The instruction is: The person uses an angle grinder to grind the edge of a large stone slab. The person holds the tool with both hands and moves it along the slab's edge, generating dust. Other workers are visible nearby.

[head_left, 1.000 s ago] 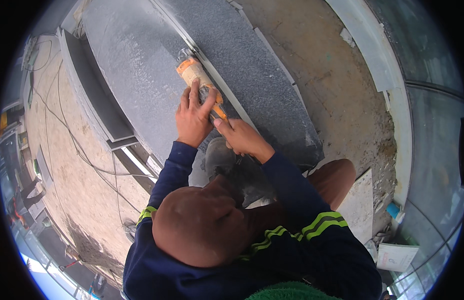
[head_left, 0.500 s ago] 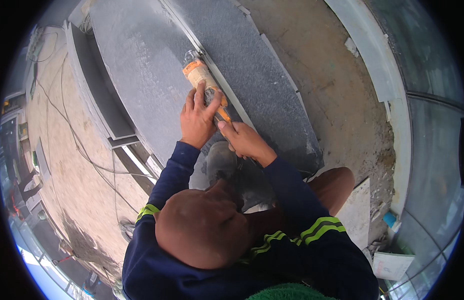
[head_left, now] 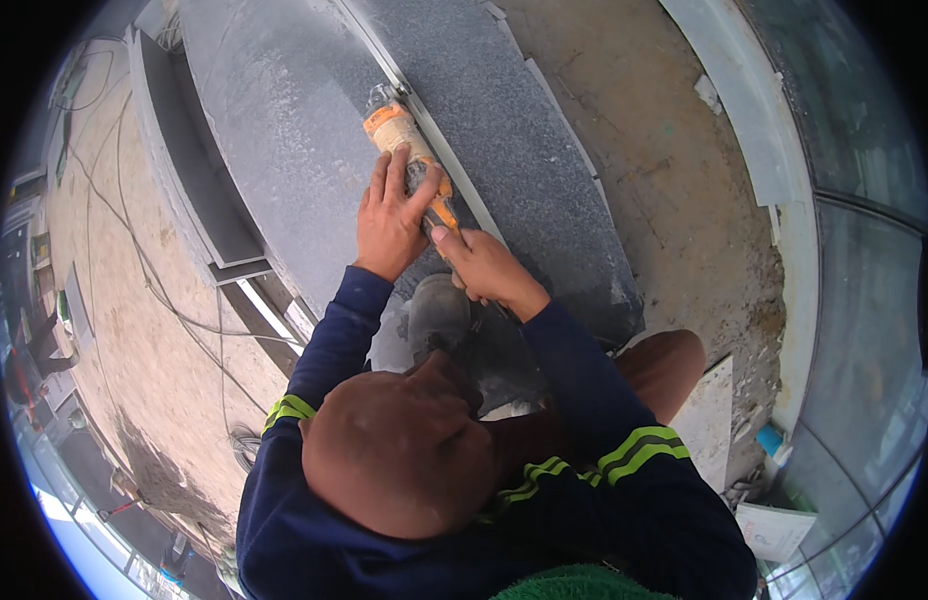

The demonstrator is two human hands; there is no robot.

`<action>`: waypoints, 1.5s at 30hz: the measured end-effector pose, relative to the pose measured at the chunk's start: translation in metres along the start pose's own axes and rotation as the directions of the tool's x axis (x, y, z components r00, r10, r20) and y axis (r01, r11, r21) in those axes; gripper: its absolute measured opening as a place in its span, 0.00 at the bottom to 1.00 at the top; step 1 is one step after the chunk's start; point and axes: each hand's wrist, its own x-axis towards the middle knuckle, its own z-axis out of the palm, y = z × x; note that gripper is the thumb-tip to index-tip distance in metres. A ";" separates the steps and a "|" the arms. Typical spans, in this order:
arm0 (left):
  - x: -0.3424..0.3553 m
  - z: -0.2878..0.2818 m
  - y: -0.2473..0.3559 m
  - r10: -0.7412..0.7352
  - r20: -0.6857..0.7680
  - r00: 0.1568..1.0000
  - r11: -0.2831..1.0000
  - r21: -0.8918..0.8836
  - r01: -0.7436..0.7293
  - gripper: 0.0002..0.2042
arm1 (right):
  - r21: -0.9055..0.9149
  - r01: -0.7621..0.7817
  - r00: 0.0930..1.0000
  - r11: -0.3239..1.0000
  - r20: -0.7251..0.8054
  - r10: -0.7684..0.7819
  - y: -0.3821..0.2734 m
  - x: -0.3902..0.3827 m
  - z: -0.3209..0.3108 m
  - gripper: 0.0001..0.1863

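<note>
An orange and tan angle grinder (head_left: pixel 402 132), dusty and wrapped in tape, rests at a slant over a grey stone slab (head_left: pixel 544 170). Its front end lies beside a long, pale straight strip (head_left: pixel 454 172) that runs across the slab; the disc itself cannot be made out. My left hand (head_left: pixel 389 222) is wrapped over the grinder's body from the left. My right hand (head_left: pixel 489 268) grips its rear end, thumb on top. Pale dust marks the slab's surface ahead of the grinder. Below the hands, a dusty grey shoe (head_left: pixel 439 310) stands on the slab.
A long dark grey channel-shaped piece (head_left: pixel 199 165) lies left of the slab. Cables (head_left: pixel 154 285) trail over the sandy ground. On the right are a curved pale ledge (head_left: pixel 799 280) and glass panels (head_left: pixel 864 300). A blue cylindrical object (head_left: pixel 771 438) and a white box (head_left: pixel 774 530) lie lower right.
The grinder has slid a little forward along the strip, away from me, and both hands have moved with it. Their hold is the same.
</note>
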 end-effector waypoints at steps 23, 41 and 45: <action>-0.008 -0.003 0.005 0.010 -0.011 1.000 0.998 0.070 -0.009 0.35 | -0.480 0.149 0.950 0.864 -0.172 -0.259 0.016 -0.008 0.016 0.30; -0.007 -0.001 0.009 -0.016 0.053 0.998 0.996 0.094 0.011 0.36 | -0.505 0.070 0.958 0.860 -0.206 -0.199 0.009 -0.009 0.013 0.23; -0.014 -0.006 0.015 -0.022 0.053 0.998 0.996 0.082 0.017 0.36 | -0.499 0.051 0.970 0.865 -0.183 -0.163 0.005 -0.024 0.014 0.23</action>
